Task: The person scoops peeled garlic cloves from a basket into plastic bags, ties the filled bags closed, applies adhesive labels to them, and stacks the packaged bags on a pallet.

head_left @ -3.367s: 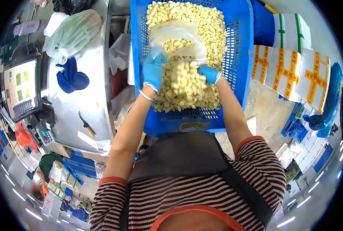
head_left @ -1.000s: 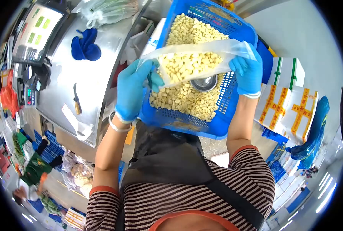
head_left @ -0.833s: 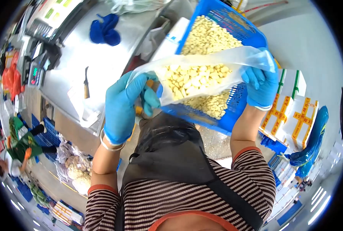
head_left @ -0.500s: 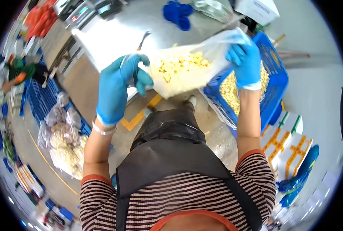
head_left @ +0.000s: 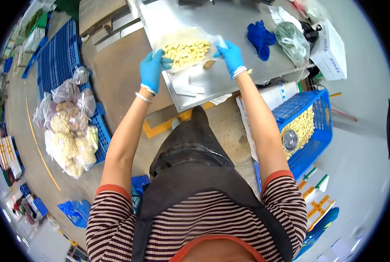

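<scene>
A clear plastic bag with pale yellow pieces that look like peeled garlic cloves is stretched between my two gloved hands, over the near left part of the steel table. My left hand is closed on the bag's left edge. At the opposite end, my right hand pinches the bag's gathered plastic. A white strip lies on the table just below the bag. Beside it is a small brown object near my right fingers.
Blue gloves, a knotted green-tinted bag and a white box are at the table's right. Right of me, a blue crate holds more pale pieces and a round metal container. Filled bags sit on a blue pallet.
The bag has moved forward and left over the table, with both hands still on it. My view has shifted, and the metal container in the crate now shows.
</scene>
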Demonstrator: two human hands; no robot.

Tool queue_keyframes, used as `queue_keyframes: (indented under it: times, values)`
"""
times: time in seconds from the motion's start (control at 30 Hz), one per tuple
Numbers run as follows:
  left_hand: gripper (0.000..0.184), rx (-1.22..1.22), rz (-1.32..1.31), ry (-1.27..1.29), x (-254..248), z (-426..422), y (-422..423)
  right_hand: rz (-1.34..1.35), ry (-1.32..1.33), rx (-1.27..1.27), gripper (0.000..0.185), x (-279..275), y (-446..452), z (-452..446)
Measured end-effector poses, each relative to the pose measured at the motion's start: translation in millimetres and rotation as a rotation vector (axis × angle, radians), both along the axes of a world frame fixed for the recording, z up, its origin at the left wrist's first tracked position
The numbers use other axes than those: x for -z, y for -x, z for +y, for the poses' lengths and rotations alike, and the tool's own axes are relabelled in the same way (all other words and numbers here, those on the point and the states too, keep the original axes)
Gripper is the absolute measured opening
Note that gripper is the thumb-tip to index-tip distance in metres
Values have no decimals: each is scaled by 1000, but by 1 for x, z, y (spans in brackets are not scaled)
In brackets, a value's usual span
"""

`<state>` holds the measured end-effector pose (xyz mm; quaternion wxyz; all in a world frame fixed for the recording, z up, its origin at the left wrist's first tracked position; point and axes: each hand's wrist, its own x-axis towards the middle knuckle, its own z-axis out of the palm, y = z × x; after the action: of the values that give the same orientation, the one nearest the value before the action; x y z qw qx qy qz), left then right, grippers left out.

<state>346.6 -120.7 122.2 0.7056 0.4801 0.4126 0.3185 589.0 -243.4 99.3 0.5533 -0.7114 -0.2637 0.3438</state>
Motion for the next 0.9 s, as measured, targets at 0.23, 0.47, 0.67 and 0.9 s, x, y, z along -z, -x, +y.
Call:
queue_keyframes:
  times: [0.23, 0.47, 0.67, 0.9]
  values:
    - [29, -25, 17, 17, -9, 30, -25, -796, 35, -60, 42, -84, -20, 49]
    - [31, -125, 34, 105, -14, 23, -36, -584, 107, -614, 41, -15, 44, 68]
    - [30, -153, 89, 151, -17, 17, -44, -659, 327, -1055, 43, 43, -5, 71]
    - [28, -204, 77, 185, -19, 17, -52, -512, 324, -595, 45, 58, -50, 112]
